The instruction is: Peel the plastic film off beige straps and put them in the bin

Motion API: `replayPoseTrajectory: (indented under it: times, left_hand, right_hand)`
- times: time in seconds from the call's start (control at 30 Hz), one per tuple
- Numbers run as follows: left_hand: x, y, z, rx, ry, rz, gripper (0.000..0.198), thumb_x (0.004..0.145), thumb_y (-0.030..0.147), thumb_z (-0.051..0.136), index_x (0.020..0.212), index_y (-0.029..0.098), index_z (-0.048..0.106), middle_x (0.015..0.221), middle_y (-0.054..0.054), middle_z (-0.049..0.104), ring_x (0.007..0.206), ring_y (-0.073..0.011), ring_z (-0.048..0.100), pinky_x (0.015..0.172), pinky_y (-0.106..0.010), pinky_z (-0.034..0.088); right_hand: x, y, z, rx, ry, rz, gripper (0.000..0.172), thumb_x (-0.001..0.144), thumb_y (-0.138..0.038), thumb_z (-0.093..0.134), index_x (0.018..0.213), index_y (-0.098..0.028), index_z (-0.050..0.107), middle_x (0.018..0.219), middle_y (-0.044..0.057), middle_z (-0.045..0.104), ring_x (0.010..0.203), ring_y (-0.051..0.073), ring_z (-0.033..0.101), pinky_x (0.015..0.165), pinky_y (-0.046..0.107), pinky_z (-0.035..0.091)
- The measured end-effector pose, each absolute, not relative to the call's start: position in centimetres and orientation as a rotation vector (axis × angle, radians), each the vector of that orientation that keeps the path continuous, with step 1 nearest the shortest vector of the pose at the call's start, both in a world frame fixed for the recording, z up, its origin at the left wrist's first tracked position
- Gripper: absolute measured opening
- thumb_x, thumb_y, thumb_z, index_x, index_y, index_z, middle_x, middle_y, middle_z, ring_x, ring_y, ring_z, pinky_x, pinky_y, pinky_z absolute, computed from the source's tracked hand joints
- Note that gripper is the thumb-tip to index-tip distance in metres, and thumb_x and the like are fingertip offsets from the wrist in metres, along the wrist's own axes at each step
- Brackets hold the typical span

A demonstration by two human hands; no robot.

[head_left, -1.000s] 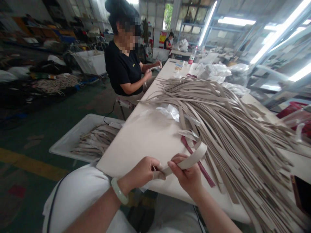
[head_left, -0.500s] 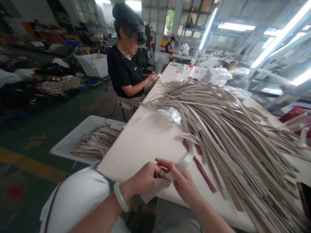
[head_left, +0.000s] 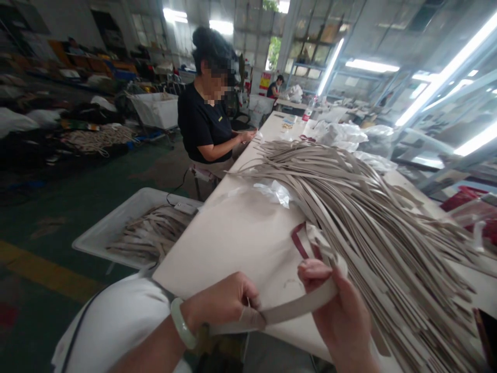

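A beige strip [head_left: 297, 309] runs between my two hands over the near edge of the table [head_left: 217, 248]. My left hand [head_left: 233, 303], with a pale bangle on its wrist, is closed on the strip near the table edge. To the right, my right hand [head_left: 336, 300] has its fingers wrapped round the same strip, which loops up behind them. Just beyond that hand lies a dark red strip [head_left: 300, 242]. A large pile of long beige strips [head_left: 373, 207] spreads over the right side of the table.
A white bin [head_left: 93, 233] of strips stands left of the table. A person [head_left: 207, 114] in black sits at the far left edge. Clear plastic [head_left: 277, 192] lies mid-table, plastic bags [head_left: 341, 133] and a bottle [head_left: 308, 110] farther back. A white bulging surface [head_left: 116, 321] is at lower left.
My right hand has moved right, away from my left hand, and a length of strip now spans the gap. My left hand has shifted slightly left and down.
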State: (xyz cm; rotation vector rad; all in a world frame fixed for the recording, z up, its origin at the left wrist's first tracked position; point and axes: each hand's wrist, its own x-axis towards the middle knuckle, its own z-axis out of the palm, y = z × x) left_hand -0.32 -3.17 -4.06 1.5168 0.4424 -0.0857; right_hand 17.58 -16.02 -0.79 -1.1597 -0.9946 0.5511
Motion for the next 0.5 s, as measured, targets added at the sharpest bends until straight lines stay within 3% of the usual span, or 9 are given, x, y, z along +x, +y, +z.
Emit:
replayPoseTrajectory:
  times: [0.07,0.23,0.37,0.5]
  left_hand:
    - [-0.4,-3.2,-4.0,1.469,0.461,-0.047,0.024,0.064,0.033,0.081,0.077,0.014,0.079,0.065,-0.002,0.067,0.057,-0.0124,0.051,0.053,-0.022,0.036]
    - [0.1,-4.3,-4.4,1.387,0.327,0.044,0.017,0.063,0.026,0.079,0.076,0.016,0.079,0.073,-0.004,0.072,0.069,-0.0169,0.061,0.066,-0.024,0.047]
    - [0.1,-4.2,-5.2,1.369,0.442,-0.01,0.024,0.061,0.032,0.083,0.076,0.014,0.079,0.07,-0.004,0.07,0.06,-0.0136,0.055,0.055,-0.022,0.041]
    - [-0.1,-3.8,-5.5,1.369,0.527,0.0,0.03,0.063,0.039,0.082,0.073,0.011,0.077,0.058,-0.001,0.061,0.05,-0.0097,0.044,0.045,-0.02,0.03]
  right_hand:
    - [17.9,-15.5,-0.7,-1.247,-1.001,0.59,0.046,0.103,-0.038,0.038,0.087,-0.026,0.079,0.097,0.007,0.075,0.101,0.021,0.068,0.085,0.031,0.054]
    - [16.9,-14.9,-2.2,-1.512,-1.259,0.691,0.043,0.103,-0.041,0.039,0.096,-0.024,0.078,0.109,0.005,0.074,0.099,0.02,0.068,0.085,0.03,0.052]
    - [18.8,-15.2,-2.0,-1.573,-1.209,0.314,0.039,0.103,-0.038,0.039,0.106,-0.024,0.075,0.117,0.006,0.071,0.107,0.021,0.065,0.087,0.031,0.052]
    - [20.4,-15.9,-1.0,-1.584,-1.351,0.113,0.032,0.102,-0.031,0.043,0.117,-0.024,0.07,0.124,0.008,0.067,0.115,0.023,0.061,0.098,0.037,0.049]
